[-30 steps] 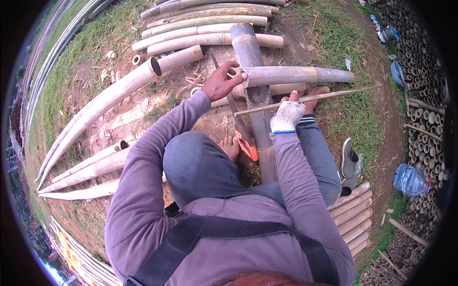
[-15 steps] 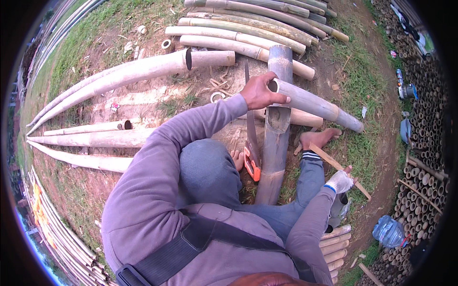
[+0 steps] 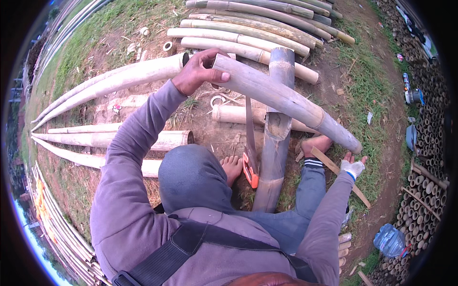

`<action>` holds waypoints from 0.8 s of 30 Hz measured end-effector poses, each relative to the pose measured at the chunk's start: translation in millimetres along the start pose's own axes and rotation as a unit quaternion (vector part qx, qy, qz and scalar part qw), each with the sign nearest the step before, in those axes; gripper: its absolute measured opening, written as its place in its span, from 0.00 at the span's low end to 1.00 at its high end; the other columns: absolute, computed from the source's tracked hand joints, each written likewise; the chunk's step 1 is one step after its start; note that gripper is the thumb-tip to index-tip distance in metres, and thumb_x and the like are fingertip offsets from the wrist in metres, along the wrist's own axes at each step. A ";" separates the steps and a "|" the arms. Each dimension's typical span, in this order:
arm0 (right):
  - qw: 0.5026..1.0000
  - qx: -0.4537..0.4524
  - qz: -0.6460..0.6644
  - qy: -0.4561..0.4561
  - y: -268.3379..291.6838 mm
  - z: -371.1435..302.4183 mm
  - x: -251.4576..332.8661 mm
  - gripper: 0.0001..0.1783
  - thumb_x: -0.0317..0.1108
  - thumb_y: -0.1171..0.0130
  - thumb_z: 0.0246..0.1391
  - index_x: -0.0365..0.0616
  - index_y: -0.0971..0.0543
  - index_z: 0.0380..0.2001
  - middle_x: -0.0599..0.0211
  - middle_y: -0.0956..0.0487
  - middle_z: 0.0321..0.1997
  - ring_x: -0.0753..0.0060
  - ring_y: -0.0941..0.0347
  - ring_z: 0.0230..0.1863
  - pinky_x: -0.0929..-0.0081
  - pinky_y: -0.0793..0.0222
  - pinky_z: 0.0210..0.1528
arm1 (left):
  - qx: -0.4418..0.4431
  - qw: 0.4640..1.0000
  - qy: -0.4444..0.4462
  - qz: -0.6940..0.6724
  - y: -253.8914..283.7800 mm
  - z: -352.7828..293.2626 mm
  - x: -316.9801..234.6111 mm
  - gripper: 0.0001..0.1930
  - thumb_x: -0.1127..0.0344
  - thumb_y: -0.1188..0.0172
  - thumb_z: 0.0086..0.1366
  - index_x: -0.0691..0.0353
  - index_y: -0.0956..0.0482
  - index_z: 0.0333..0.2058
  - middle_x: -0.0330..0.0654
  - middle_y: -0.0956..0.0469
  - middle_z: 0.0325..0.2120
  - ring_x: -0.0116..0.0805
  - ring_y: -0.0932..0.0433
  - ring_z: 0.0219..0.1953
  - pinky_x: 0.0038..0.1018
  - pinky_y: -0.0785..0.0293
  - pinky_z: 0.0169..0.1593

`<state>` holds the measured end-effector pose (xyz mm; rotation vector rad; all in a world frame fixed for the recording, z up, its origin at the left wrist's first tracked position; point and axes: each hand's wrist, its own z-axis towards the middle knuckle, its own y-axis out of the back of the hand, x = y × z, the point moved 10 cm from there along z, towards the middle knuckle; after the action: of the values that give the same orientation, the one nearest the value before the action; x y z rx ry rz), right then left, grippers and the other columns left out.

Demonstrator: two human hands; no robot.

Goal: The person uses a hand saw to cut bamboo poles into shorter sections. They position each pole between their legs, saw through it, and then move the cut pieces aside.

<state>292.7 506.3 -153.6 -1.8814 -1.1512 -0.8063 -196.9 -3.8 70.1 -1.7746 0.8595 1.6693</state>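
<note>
Bamboo pole [image 3: 286, 99]: held end had swung left since earlier; middle was at 2 o'clock.
Orange-handled saw [image 3: 250, 145]: near centre, toward 3 o'clock.
Right hand [image 3: 353, 167]: spread, 3 o'clock; contact unclear.
Left hand [image 3: 194, 73]: was clamped on pole, 11 o'clock.

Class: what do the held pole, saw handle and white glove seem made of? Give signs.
Held pole: bamboo, dull grey, with a ringed node. Saw handle: probably plastic, smooth, evenly bright orange. White glove: likely knitted cloth, matte, clinging snugly; fibre unclear.
</note>
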 end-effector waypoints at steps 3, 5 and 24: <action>0.995 0.021 -0.100 -0.023 -28.9 -1.8 1.3 0.48 0.63 0.35 0.62 0.49 0.39 0.75 0.52 0.43 0.75 0.49 0.40 0.72 0.51 0.35 0.69 | -0.022 0.999 0.020 0.042 38.0 9.5 0.3 0.38 0.46 0.24 0.50 0.66 0.22 0.54 0.44 0.19 0.41 0.33 0.17 0.41 0.27 0.14 0.38; 0.976 0.114 -0.173 -0.074 -45.8 9.1 -12.0 0.48 0.64 0.34 0.60 0.48 0.36 0.73 0.58 0.34 0.71 0.57 0.39 0.72 0.55 0.36 0.66 | -0.022 0.998 -0.006 0.054 43.5 13.1 -18.5 0.33 0.50 0.25 0.54 0.66 0.21 0.53 0.42 0.19 0.39 0.32 0.17 0.40 0.26 0.19 0.36; 0.886 0.358 -0.257 0.141 -370.8 23.7 -79.8 0.23 0.38 0.33 0.65 0.38 0.18 0.59 0.63 0.16 0.52 0.73 0.21 0.46 0.76 0.24 0.47 | -0.025 0.792 0.005 0.610 326.2 177.0 152.1 0.21 0.57 0.34 0.70 0.54 0.20 0.59 0.49 0.16 0.49 0.47 0.14 0.49 0.35 0.16 0.53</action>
<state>-74.1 601.3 -125.2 -0.8284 -1.5128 -0.7501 -556.7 -91.2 -84.1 -1.2041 2.2842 2.3650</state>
